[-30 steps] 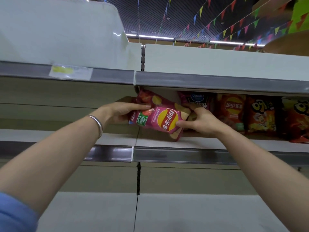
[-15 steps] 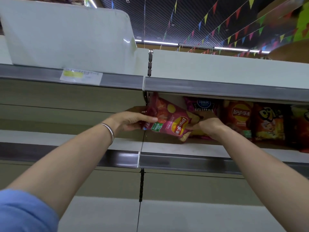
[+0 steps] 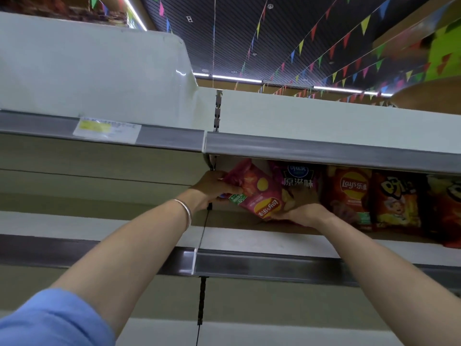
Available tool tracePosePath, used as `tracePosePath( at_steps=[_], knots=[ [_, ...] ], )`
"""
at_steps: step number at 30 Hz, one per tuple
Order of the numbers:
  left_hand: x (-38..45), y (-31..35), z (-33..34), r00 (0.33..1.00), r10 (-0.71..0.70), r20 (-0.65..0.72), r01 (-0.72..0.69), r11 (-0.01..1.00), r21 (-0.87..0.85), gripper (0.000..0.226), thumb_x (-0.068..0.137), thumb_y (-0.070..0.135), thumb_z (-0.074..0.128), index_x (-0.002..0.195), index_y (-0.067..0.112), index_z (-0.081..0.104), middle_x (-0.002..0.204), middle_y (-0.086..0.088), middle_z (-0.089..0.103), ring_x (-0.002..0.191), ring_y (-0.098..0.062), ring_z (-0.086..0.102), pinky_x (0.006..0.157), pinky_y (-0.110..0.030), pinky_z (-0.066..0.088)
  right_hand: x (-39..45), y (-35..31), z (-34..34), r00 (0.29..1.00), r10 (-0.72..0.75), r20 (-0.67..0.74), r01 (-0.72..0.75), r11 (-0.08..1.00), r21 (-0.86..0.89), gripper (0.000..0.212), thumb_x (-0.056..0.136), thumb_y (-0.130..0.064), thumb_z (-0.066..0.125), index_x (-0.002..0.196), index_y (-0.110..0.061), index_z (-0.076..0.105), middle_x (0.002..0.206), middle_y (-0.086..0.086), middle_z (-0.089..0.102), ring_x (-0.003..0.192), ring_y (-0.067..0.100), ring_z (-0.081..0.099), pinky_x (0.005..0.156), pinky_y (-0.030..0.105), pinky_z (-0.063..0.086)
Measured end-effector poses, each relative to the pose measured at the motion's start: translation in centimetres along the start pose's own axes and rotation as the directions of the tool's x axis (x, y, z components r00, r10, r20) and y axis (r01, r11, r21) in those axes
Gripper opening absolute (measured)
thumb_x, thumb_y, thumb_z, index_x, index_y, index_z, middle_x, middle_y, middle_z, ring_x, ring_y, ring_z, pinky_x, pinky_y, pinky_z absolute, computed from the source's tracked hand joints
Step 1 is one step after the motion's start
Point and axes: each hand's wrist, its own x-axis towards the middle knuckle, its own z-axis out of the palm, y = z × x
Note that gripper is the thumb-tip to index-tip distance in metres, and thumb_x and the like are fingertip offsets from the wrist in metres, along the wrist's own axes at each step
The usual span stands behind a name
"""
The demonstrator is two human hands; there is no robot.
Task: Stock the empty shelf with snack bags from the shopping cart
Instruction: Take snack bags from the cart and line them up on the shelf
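Far left of the pink bag, down in the corner, is your blue sleeve. Above it, on the front strip of the top shelf, sits a white and yellow tag. That side of the shelves has no bags on it.

Your left arm reaches up toward the pink bag. It has a silver bangle on the wrist. Your left hand is on the bag's left side, right by the dark post between the two shelf parts. Its fingers go behind the bag and the thumb lies across the front, so the hand is closed on the bag.

The pink bag is tilted, with its top up to the left and its round logo down to the right. It is under the top shelf and over the shelf with the other bags. You cannot tell if its bottom touches that shelf.

Your right hand is at the bag's lower right corner. Its fingers curl around the edge, so it is closed on the bag too.

Just behind and right of the pink bag stands a dark bag with white words. Right of that is an orange bag, standing up. Next comes a yellow and red bag. Farthest from the pink bag, at the right edge, is a red bag, partly cut off.

High above the shelves, strings of little flags hang under a dark ceiling.
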Motion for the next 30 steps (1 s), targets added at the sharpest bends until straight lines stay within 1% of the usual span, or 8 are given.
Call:
tracePosePath(
  at_steps=[4, 7, 10, 13, 16, 22, 26, 30],
  knots=[
    [1.1, -1.0, 0.1, 0.998, 0.017, -0.054, -0.036, 0.931, -0.364, 0.05, 0.075, -0.007, 0.077, 0.121, -0.001, 0.059, 0.119, -0.017, 0.067, 0.101, -0.026, 0.066, 0.082, -0.028, 0.059, 0.9, 0.2, 0.9, 1.0, 0.01, -0.019, -0.01, 1.0, 0.007, 0.049, 0.092, -0.046, 0.065, 0.121, -0.008, 0.059, 0.123, 0.008, 0.061, 0.111, 0.025, 0.056, 0.09, 0.027, 0.041],
    [1.9, -1.2, 0.5, 0.998, 0.043, -0.052, -0.065, 0.83, -0.553, 0.044, 0.082, -0.008, 0.069, 0.124, -0.008, 0.057, 0.119, -0.02, 0.066, 0.098, -0.025, 0.068, 0.081, -0.027, 0.06, 2.1, 0.3, 2.3, 0.999, 0.014, -0.048, -0.014, 1.0, 0.002, 0.037, 0.096, -0.043, 0.059, 0.109, -0.009, 0.064, 0.113, 0.006, 0.064, 0.111, 0.026, 0.059, 0.088, 0.027, 0.043],
    [1.8, -0.2, 0.9, 0.993, 0.047, -0.106, -0.093, 0.873, -0.48, 0.014, 0.086, 0.006, 0.072, 0.098, 0.002, 0.066, 0.089, -0.007, 0.072, 0.075, -0.016, 0.068, 0.057, -0.02, 0.053, 2.6, -1.1, 3.8, 0.999, 0.032, -0.033, -0.033, 0.999, -0.031, 0.051, 0.1, -0.044, 0.051, 0.131, -0.003, 0.053, 0.132, 0.011, 0.057, 0.123, 0.03, 0.053, 0.096, 0.027, 0.04],
    [2.3, -0.4, 0.8, 0.995, 0.05, -0.083, -0.075, 0.936, -0.344, 0.035, 0.086, 0.025, 0.074, 0.116, 0.007, 0.065, 0.107, -0.005, 0.073, 0.097, -0.021, 0.068, 0.072, -0.026, 0.051, 3.3, -2.5, 5.1, 1.0, 0.027, 0.009, -0.027, 0.999, 0.043, 0.052, 0.103, -0.04, 0.047, 0.139, -0.004, 0.045, 0.14, 0.017, 0.052, 0.125, 0.033, 0.052, 0.087, 0.026, 0.038],
    [2.8, -1.6, 0.9, 0.997, 0.071, 0.019, -0.062, 0.957, -0.285, 0.033, 0.086, 0.015, 0.073, 0.116, 0.019, 0.061, 0.116, -0.009, 0.07, 0.106, -0.03, 0.067, 0.089, -0.042, 0.057, 4.1, -2.8, 5.8, 0.999, 0.018, 0.041, -0.02, 0.998, 0.058, 0.047, 0.103, -0.038, 0.047, 0.138, -0.006, 0.045, 0.137, 0.014, 0.055, 0.12, 0.03, 0.054, 0.082, 0.023, 0.035],
    [3.9, -2.0, 1.4, 0.995, 0.04, 0.088, -0.02, 0.975, -0.221, 0.045, 0.092, 0.015, 0.067, 0.132, 0.019, 0.047, 0.113, -0.001, 0.064, 0.09, -0.013, 0.065, 0.056, -0.019, 0.056, 4.6, -3.0, 6.0, 0.993, 0.062, 0.096, -0.06, 0.998, -0.023, 0.045, 0.104, -0.04, 0.042, 0.133, -0.005, 0.047, 0.132, 0.014, 0.056, 0.118, 0.029, 0.055, 0.083, 0.026, 0.036],
    [5.5, -3.2, 2.3, 0.993, -0.013, -0.117, -0.011, 0.978, -0.208, 0.052, 0.094, 0.026, 0.066, 0.138, 0.003, 0.051, 0.129, -0.019, 0.063, 0.11, -0.034, 0.065, 0.093, -0.046, 0.055, 4.7, -3.0, 6.4, 0.996, 0.061, 0.065, -0.058, 0.997, -0.053, 0.042, 0.105, -0.038, 0.039, 0.127, -0.003, 0.05, 0.127, 0.018, 0.059, 0.113, 0.033, 0.057, 0.086, 0.031, 0.04],
    [6.2, -3.5, 3.0, 0.985, -0.024, -0.173, -0.015, 0.975, -0.221, 0.054, 0.095, 0.027, 0.065, 0.139, 0.001, 0.048, 0.129, -0.023, 0.061, 0.113, -0.038, 0.063, 0.099, -0.051, 0.051, 4.7, -3.1, 6.7, 1.0, 0.028, 0.012, -0.026, 0.994, -0.106, 0.04, 0.104, -0.033, 0.041, 0.126, -0.001, 0.052, 0.123, 0.019, 0.061, 0.11, 0.036, 0.058, 0.083, 0.033, 0.041]
  ],
)
